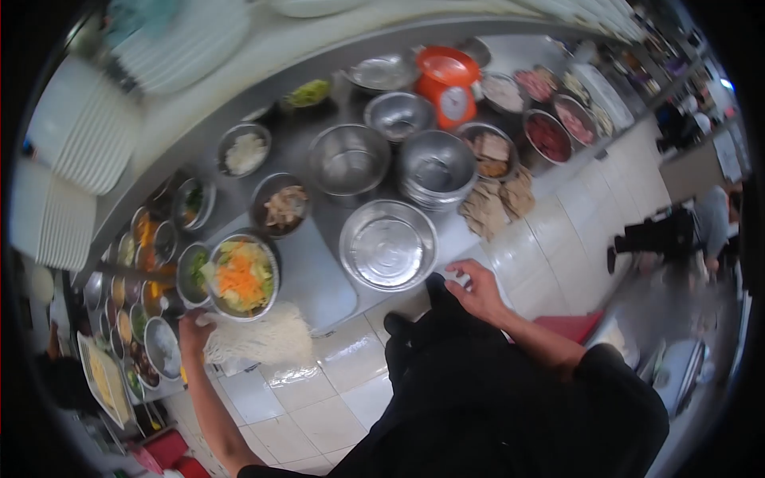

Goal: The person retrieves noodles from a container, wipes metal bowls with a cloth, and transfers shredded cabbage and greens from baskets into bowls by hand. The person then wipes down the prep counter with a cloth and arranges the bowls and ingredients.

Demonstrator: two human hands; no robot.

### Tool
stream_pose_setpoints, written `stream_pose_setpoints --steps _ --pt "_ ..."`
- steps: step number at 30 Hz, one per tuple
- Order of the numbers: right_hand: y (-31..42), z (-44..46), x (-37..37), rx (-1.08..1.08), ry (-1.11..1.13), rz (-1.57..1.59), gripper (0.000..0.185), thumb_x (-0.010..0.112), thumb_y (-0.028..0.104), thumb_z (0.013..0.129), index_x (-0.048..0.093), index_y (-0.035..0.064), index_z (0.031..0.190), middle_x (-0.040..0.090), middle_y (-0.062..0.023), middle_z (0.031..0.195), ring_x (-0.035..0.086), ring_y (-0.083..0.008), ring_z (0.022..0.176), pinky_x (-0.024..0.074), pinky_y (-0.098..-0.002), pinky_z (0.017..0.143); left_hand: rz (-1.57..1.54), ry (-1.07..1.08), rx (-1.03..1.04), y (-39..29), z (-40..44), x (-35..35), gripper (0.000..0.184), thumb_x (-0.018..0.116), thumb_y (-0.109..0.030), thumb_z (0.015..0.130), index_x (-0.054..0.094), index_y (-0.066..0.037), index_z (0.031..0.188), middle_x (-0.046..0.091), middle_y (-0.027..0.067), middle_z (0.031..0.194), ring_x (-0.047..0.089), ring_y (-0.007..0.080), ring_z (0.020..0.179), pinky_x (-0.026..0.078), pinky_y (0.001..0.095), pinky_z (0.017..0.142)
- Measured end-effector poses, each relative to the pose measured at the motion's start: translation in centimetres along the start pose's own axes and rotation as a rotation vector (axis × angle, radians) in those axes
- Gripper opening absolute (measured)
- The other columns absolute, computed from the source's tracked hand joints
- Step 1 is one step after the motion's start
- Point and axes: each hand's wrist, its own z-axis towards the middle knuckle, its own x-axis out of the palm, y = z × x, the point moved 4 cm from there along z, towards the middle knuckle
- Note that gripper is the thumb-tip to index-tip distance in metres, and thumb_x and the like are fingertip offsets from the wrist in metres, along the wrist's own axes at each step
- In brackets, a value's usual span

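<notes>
My left hand (pixel 194 331) is at the counter's front edge with its fingers curled on the left end of a bundle of thin white noodles (pixel 267 333). Just beyond it stands a metal bowl of shredded carrot and cut cabbage (pixel 243 275), with a smaller bowl of chopped greens (pixel 193 271) beside it. My right hand (pixel 476 291) hovers off the counter edge, fingers loosely bent and apart, holding nothing. Nearest to it is a wide, shiny metal bowl (pixel 389 245). A white cutting board (pixel 323 275) lies between the noodles and that bowl.
Stacked metal bowls (pixel 438 167), an orange scale (pixel 454 103) and brown cloths (pixel 498 203) stand to the right. Bowls of raw meat (pixel 548 137) sit farther right. Ingredient containers (pixel 131 311) crowd the left. White plates (pixel 72 127) are stacked above. Another person (pixel 701 227) stands at far right.
</notes>
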Motion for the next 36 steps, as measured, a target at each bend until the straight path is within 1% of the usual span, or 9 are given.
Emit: stream_pose_setpoints --steps 8,10,14,16,21,23,27,32,36 --pt "-9.2 -0.2 -0.7 0.176 -0.085 -0.054 0.026 0.067 0.012 0.074 0.062 0.004 0.098 0.061 -0.0128 0.098 0.059 -0.0239 0.078 0.0494 -0.0331 0.069 0.149 -0.379 -0.001 -3.1 -5.4 -3.2 0.067 0.071 -0.007 0.062 0.048 0.0 0.124 0.052 0.022 0.12 0.051 0.0382 0.108 0.042 0.0419 0.09" --pt "-9.5 0.1 -0.8 0.16 -0.045 -0.027 0.024 0.066 0.012 0.075 0.062 0.0042 0.097 0.062 -0.0126 0.095 0.059 -0.0234 0.079 0.0487 -0.0335 0.069 0.378 -0.597 0.004 -9.0 -8.5 -4.6 0.046 0.068 -0.008 0.072 0.054 0.001 0.115 0.06 0.0193 0.107 0.058 0.0329 0.096 0.046 0.039 0.082" --pt "-9.8 1.2 -1.4 0.227 0.077 0.047 0.022 0.066 0.012 0.075 0.062 0.0047 0.096 0.062 -0.013 0.092 0.058 -0.0263 0.078 0.0478 -0.0357 0.07 -0.234 -0.58 -0.206 -19.4 -14.0 -1.9 0.01 0.055 -0.006 0.088 0.062 0.001 0.092 0.062 0.005 0.073 0.059 0.0136 0.069 0.047 0.0255 0.066" --pt "-8.4 2.3 -3.0 -0.106 -0.065 -0.208 0.023 0.068 0.014 0.074 0.062 0.0051 0.095 0.06 -0.0126 0.096 0.056 -0.0292 0.084 0.0462 -0.038 0.072 -0.661 -0.416 -0.125 -25.1 -14.6 4.2 0.01 0.057 -0.004 0.086 0.062 0.0 0.093 0.061 0.0036 0.074 0.058 0.0111 0.068 0.048 0.0243 0.066" --pt "-5.3 8.1 -7.9 -0.344 -0.332 -0.472 0.033 0.07 0.017 0.07 0.059 0.0048 0.099 0.056 -0.0136 0.102 0.052 -0.0315 0.093 0.0448 -0.0395 0.076 -1.116 -0.169 -0.58 -34.2 -10.7 14.2 0.045 0.059 -0.027 0.088 0.046 0.001 0.122 0.06 0.0089 0.078 0.058 0.0137 0.056 0.043 0.0236 0.049" --pt "-5.9 9.8 -8.6 -0.358 -0.388 -0.579 0.036 0.07 0.018 0.069 0.058 0.0047 0.1 0.055 -0.0141 0.102 0.051 -0.0316 0.094 0.0447 -0.0395 0.076 -1.112 -0.277 -0.674 -35.5 -8.3 16.1 0.041 0.058 -0.023 0.086 0.05 0.004 0.115 0.058 0.0092 0.071 0.056 0.014 0.051 0.042 0.0242 0.043" --pt "-10.8 12.6 -7.4 -0.183 -0.044 -0.537 0.049 0.07 0.017 0.068 0.052 0.0057 0.113 0.052 -0.0157 0.108 0.048 -0.0324 0.099 0.045 -0.0418 0.078 -0.916 -0.305 -0.468 -35.1 -6.5 18.9 0.021 0.05 -0.005 0.078 0.054 0.007 0.095 0.053 0.0068 0.057 0.05 0.0127 0.043 0.038 0.0251 0.037" --pt "-10.0 9.7 -7.3 -0.236 0.183 -0.343 0.051 0.066 0.012 0.068 0.05 0.007 0.117 0.051 -0.0175 0.113 0.047 -0.0338 0.103 0.0447 -0.0436 0.079 -0.9 -0.487 -0.574 -35.3 -9.5 19.2 0.013 0.053 -0.001 0.075 0.054 0.006 0.086 0.052 0.0056 0.057 0.048 0.011 0.042 0.037 0.0253 0.036" --pt "-9.7 9.4 -6.3 -0.425 -0.048 -0.407 0.041 0.065 0.008 0.067 0.057 0.0075 0.107 0.058 -0.0163 0.098 0.053 -0.0339 0.093 0.0452 -0.0428 0.08 -1.023 -0.621 -0.63 -34.3 -11.4 19.9 0.011 0.054 0.002 0.071 0.046 -0.001 0.065 0.047 0.0038 0.055 0.043 0.0101 0.039 0.033 0.0257 0.034"
